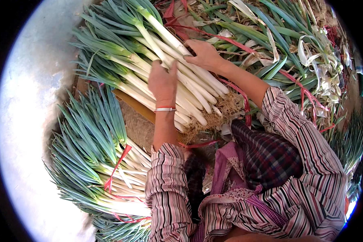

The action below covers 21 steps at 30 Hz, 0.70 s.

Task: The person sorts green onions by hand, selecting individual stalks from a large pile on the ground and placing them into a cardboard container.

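Large green onions with white stalks (139, 63) lie side by side before me, leaves to the upper left and brown roots (227, 109) to the lower right. On top of the white stalks rests my left hand (164, 83), with a bracelet at its wrist; its fingertips touch the stalks. My right hand (204, 56) lies at the upper right edge of the pile, thumb and fingers around the side of a thick stalk. Whether either hand grips a stalk firmly is hard to tell. A brown strip (134, 101), perhaps cardboard, shows under the stalks.
Green onion bundles tied with red plastic ribbon (118, 169) lie at the lower left. Loose leaves and pale peelings (278, 45) are heaped at the upper right, with red ribbon (236, 44) across them. A pale surface (27, 106) is at the left.
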{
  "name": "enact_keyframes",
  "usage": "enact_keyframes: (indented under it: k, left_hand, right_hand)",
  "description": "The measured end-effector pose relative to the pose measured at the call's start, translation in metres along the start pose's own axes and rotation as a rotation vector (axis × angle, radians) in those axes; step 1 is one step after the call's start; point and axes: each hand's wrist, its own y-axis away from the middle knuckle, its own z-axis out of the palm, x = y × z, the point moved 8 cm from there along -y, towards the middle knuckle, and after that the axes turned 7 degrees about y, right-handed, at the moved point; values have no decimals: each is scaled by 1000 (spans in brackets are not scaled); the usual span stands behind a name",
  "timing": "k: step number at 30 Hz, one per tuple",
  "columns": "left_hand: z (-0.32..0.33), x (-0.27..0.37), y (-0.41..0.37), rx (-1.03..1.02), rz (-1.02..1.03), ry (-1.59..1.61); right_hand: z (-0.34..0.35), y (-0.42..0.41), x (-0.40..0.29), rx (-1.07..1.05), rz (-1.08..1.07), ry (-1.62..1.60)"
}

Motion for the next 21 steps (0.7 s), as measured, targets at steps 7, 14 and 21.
enact_keyframes:
  k: [7,14,21]
  left_hand:
    - [14,-36,-14,-230,-431,863]
    - [-130,18,-18,61,-154,1255]
    - [-12,-114,46,-196,-459,810]
  right_hand:
    - [-42,-7,-29,234,-2,-263]
    - [-8,-7,-7,-30,73,146]
    - [22,9,-14,-54,2,304]
